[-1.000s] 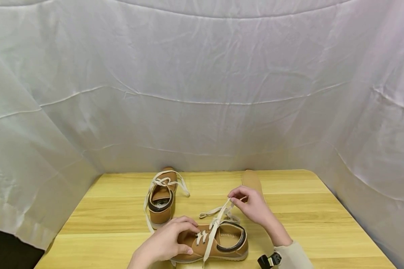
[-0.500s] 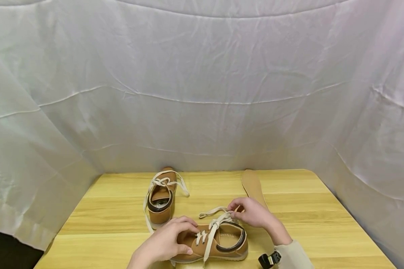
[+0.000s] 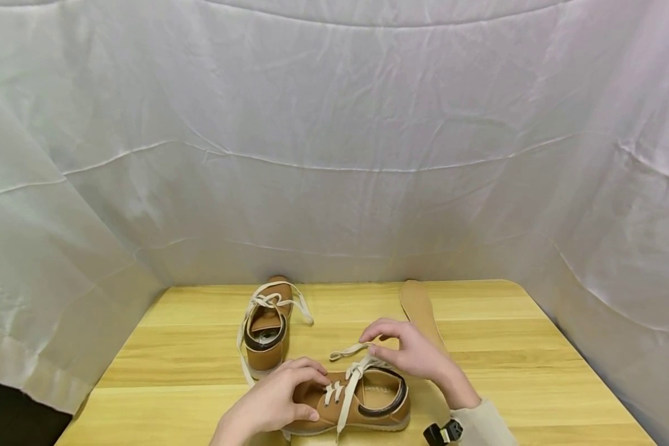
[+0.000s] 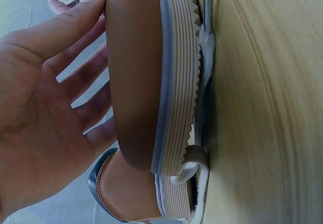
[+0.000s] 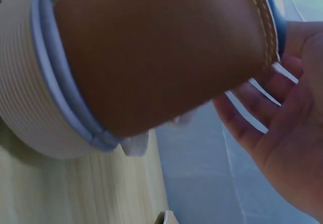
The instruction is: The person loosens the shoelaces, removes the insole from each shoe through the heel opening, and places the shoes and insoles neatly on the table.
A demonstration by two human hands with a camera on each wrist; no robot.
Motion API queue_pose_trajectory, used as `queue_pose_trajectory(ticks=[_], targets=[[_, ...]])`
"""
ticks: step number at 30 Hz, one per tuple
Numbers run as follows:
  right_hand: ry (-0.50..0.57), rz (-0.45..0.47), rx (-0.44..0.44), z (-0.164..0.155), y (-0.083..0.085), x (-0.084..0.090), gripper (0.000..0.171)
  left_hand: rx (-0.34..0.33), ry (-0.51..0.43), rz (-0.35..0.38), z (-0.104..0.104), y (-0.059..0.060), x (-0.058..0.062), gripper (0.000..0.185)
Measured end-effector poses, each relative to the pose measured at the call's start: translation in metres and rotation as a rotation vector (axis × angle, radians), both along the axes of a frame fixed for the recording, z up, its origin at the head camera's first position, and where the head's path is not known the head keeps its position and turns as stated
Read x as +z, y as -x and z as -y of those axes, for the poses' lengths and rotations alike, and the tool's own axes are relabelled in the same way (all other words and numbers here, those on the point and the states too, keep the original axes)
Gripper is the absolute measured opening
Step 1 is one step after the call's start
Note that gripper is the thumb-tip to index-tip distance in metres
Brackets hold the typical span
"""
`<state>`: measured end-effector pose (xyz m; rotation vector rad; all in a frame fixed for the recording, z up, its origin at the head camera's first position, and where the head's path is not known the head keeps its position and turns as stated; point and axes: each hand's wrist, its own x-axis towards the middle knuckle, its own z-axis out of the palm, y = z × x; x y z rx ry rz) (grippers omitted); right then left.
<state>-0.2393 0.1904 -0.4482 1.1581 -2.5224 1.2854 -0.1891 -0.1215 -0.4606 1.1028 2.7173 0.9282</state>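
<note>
Your left hand (image 3: 273,402) curls over the near tan leather shoe's (image 3: 357,406) toe; right hand (image 3: 412,353), fingers loosely spread, touches its cream lace (image 3: 348,352) w/o pinching.

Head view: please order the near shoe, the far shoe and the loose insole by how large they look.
1. Near shoe, under both hands, looks largest, though it lies closest to the camera.
2 and 3. Far shoe and loose insole: too alike to rank, since a hand hides the insole's near end.
</note>
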Motion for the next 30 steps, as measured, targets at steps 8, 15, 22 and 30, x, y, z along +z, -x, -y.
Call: queue_pose_trajectory(ticks=[8,15,22,30], targets=[[-0.071,0.094,0.143,0.0068,-0.0025,-0.0017,0.018,0.008,0.008,-0.013,-0.0004,0.0002,-0.0003,0.043],[-0.081,0.076,0.152,0.0093,-0.0040,-0.0014,0.009,0.005,0.001,-0.019,-0.0003,0.0009,0.0004,0.043],[-0.098,0.083,0.136,0.0095,-0.0052,-0.0003,0.007,0.004,0.000,-0.012,0.0005,0.0000,0.0005,0.043],[-0.079,0.066,0.115,0.0069,-0.0049,-0.0013,0.012,0.001,0.001,-0.002,0.0000,-0.0001,-0.0003,0.043]])
